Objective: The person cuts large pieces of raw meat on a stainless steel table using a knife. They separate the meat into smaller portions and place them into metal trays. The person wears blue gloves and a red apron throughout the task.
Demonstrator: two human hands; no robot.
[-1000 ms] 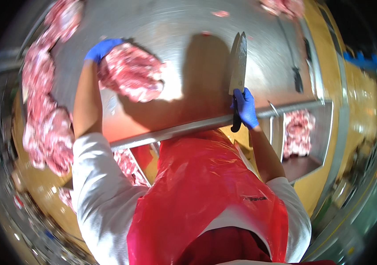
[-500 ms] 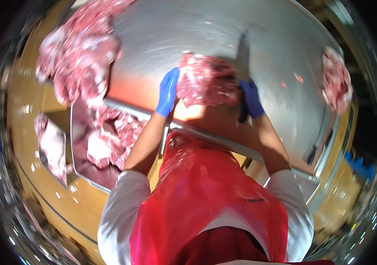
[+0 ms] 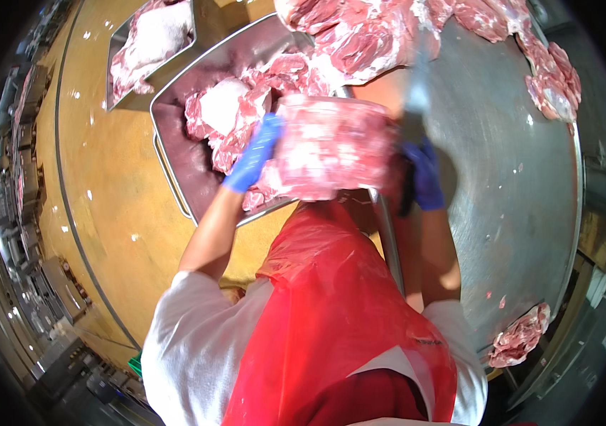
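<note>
A thick slab of raw red meat (image 3: 335,145), smeared by motion, is lifted between my two gloved hands. My left hand (image 3: 257,153), in a blue glove, grips its left side. Around the handle of a long-bladed knife (image 3: 417,92) my right hand (image 3: 424,174) is closed, also gloved in blue, beside the meat's right side. The blade points away from me, blurred. Below the meat lie the right part of a metal tub (image 3: 169,135) and the table's near edge. The tub holds several cuts of meat (image 3: 250,99).
Large pieces of meat (image 3: 367,35) lie at the far side of the steel table (image 3: 509,213), with a smaller piece (image 3: 521,336) at its near right. Another metal bin (image 3: 115,64) with meat stands on the yellowish floor (image 3: 118,206) at the far left.
The slab has gone from above the steel table to partly over the tub, carried left between my hands. The knife stays in my right hand. My view has turned left.
</note>
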